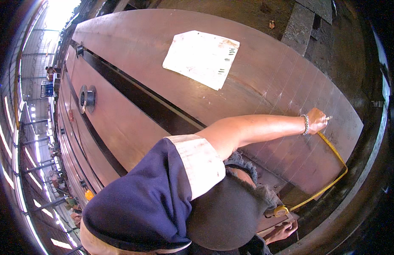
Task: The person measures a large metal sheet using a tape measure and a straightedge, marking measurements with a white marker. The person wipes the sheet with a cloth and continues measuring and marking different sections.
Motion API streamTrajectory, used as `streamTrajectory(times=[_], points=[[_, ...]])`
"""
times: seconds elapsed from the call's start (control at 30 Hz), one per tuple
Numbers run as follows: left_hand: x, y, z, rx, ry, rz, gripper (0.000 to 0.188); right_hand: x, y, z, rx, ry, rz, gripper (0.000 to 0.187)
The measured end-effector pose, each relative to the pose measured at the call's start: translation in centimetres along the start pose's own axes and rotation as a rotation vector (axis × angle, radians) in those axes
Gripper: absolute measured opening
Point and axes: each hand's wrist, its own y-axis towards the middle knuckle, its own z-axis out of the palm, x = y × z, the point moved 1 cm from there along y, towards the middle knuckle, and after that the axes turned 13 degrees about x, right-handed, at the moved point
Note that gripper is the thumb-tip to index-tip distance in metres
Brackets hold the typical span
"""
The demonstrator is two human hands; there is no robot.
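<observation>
Left hand (316,121) grips 1 pale stick (329,118), yellow tape (331,147) reaching it; right hand (282,232) is near tape case (281,211), grip indeterminable.

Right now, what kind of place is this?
Probably a metalworking shop, though I can't be certain. Big metal plates are laid out, a yellow tape measure is pulled out near one plate's end, and a large roof with beams and bright strips shows beyond.

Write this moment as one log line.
left hand: gripping short pale stick; right hand: near round yellow tape measure; blade: bent by brown metal plate's edge
</observation>
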Motion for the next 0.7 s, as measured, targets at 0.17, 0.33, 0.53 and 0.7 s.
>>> streamTrajectory(times=[0.17, 0.33, 0.53, 0.7], points=[[-1.7, 1.7, 0.2, 0.146, 0.025, -0.006, 0.017, 5.8, 1.5, -0.4, -0.042, -0.062, 0.013, 0.027], [3.4, 0.1, 3.0, -0.332, -0.421, -0.061, 0.026, 14.6, 1.2, 3.2, -0.004, -0.083, -0.056, 0.028], [0.8, -0.3, -0.4, -0.146, -0.103, 0.14, 0.02, 18.9, -1.7, -1.3, -0.139, -0.115, 0.075, 0.019], [0.1, 0.4, -0.6, -0.021, 0.041, 0.141, 0.023, 22.1, -2.7, -1.4, -0.195, -0.04, 0.108, 0.013]])
